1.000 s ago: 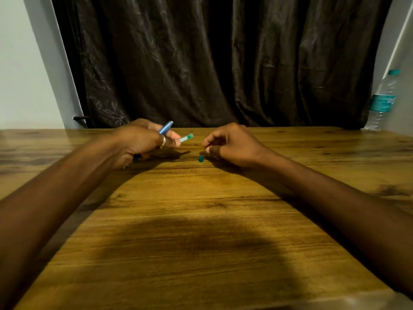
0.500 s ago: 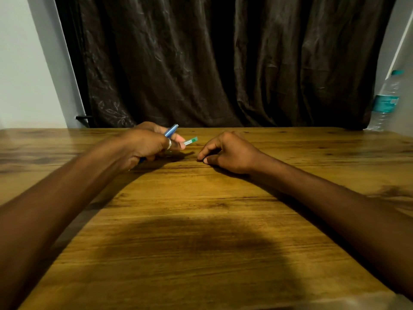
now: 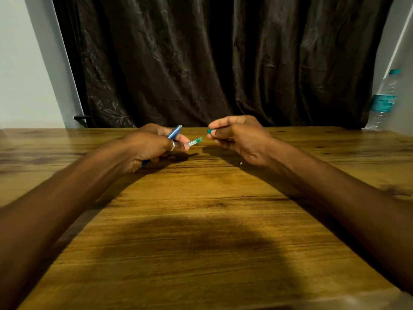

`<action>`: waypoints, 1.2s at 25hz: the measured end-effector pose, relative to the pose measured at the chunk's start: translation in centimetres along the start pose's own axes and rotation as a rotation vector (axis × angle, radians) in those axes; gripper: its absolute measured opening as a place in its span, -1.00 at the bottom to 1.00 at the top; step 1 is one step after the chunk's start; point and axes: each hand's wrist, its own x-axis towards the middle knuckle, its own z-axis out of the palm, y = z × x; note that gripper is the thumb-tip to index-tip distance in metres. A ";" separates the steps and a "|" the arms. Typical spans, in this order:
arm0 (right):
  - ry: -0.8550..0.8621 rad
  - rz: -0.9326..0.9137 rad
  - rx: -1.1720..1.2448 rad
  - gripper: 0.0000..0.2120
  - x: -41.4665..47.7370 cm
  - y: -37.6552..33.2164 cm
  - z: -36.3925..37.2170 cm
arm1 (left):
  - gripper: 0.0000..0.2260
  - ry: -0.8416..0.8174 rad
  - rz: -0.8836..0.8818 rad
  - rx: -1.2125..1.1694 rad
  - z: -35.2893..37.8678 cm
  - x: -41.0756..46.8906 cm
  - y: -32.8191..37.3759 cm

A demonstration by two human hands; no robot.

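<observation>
Both hands are raised just above the bench (image 3: 201,220), near its far edge, facing each other.

Left hand (image 3: 152,146): fingers curled round a blue pen (image 3: 175,132). The pen runs through the fist at a slant, its upper end sticking out above the knuckles and its lower end showing below the palm. The same hand pinches a small clear tube (image 3: 195,141) with green on it between thumb and fingertips. The tube's free end points toward my right hand. A ring (image 3: 172,146) sits on one finger of this hand.

Right hand (image 3: 239,137): fingers curled, thumb and forefinger pinching a small teal cap (image 3: 209,131). Only the cap's end shows past the fingertips; the rest is hidden.

Cap and tube: near each other, not touching. The cap sits slightly higher than the tube's open end, with a clear gap between them. Neither touches the bench.

Both forearms reach in from the near corners and cast shadows on the wood.

Surroundings: a dark curtain (image 3: 223,63) hangs behind the bench. A water bottle (image 3: 383,101) with a teal label stands upright at the far right, well apart from my hands.
</observation>
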 end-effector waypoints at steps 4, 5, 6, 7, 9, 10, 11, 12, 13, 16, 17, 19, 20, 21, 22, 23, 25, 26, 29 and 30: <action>-0.042 0.006 -0.082 -0.82 -0.1 0.2 0.2 | -0.89 0.005 0.007 -0.048 0.2 -0.3 0.2; -0.040 0.005 -0.092 -0.83 -0.2 0.2 0.2 | -0.90 0.004 0.009 -0.048 0.3 -0.3 0.3; -0.037 0.003 -0.096 -0.83 -0.2 0.2 0.3 | -0.91 0.003 0.013 -0.053 0.4 -0.4 0.3; -0.033 0.001 -0.095 -0.83 -0.2 0.2 0.3 | -0.91 -0.003 0.020 -0.062 0.4 -0.4 0.3; -0.022 -0.004 -0.097 -0.82 -0.3 0.2 0.4 | -0.92 -0.012 0.021 -0.074 0.4 -0.4 0.2; -0.017 -0.009 -0.105 -0.82 -0.3 0.2 0.4 | -0.93 -0.010 0.017 -0.076 0.4 -0.3 0.1; -0.015 -0.013 -0.115 -0.82 -0.3 0.2 0.4 | -0.94 -0.007 0.015 -0.078 0.3 -0.2 0.0; -0.015 -0.018 -0.126 -0.82 -0.3 0.2 0.4 | -0.93 -0.003 0.015 -0.081 0.3 -0.1 -0.1; -0.017 -0.022 -0.135 -0.81 -0.4 0.1 0.3 | -0.92 0.005 0.016 -0.082 0.2 0.0 -0.2; -0.015 -0.037 -0.161 -0.80 -0.5 0.1 0.3 | -0.92 0.009 0.023 -0.118 0.3 0.1 -0.2; -0.013 -0.040 -0.159 -0.80 -0.5 0.1 0.4 | -0.90 0.005 0.023 -0.118 0.3 0.0 -0.1; -0.010 -0.040 -0.143 -0.81 -0.5 0.1 0.4 | -0.89 0.004 0.020 -0.088 0.3 -0.2 0.1; -0.010 -0.038 -0.139 -0.81 -0.5 0.1 0.5 | -0.90 0.003 0.017 -0.079 0.3 -0.3 0.2; -0.009 -0.036 -0.136 -0.81 -0.5 0.1 0.5 | -0.89 0.000 0.016 -0.075 0.2 -0.4 0.3; -0.010 -0.036 -0.134 -0.81 -0.5 0.1 0.5 | -0.89 -0.005 0.017 -0.070 0.2 -0.5 0.4; -0.011 -0.035 -0.130 -0.81 -0.5 0.1 0.5 | -0.88 -0.003 0.015 -0.065 0.2 -0.5 0.4; -0.018 -0.034 -0.124 -0.80 -0.5 0.1 0.4 | -0.86 -0.011 0.009 -0.070 0.3 -0.5 0.4; -0.023 -0.037 -0.130 -0.80 -0.5 0.1 0.4 | -0.86 -0.017 0.009 -0.078 0.3 -0.5 0.4; -0.028 -0.077 -0.227 -0.79 -0.4 0.3 0.5 | -0.87 -0.023 0.012 -0.078 0.2 -0.1 0.1; -0.027 -0.103 -0.279 -0.78 -0.3 0.4 0.6 | -0.88 -0.029 0.011 -0.077 0.2 -0.1 0.0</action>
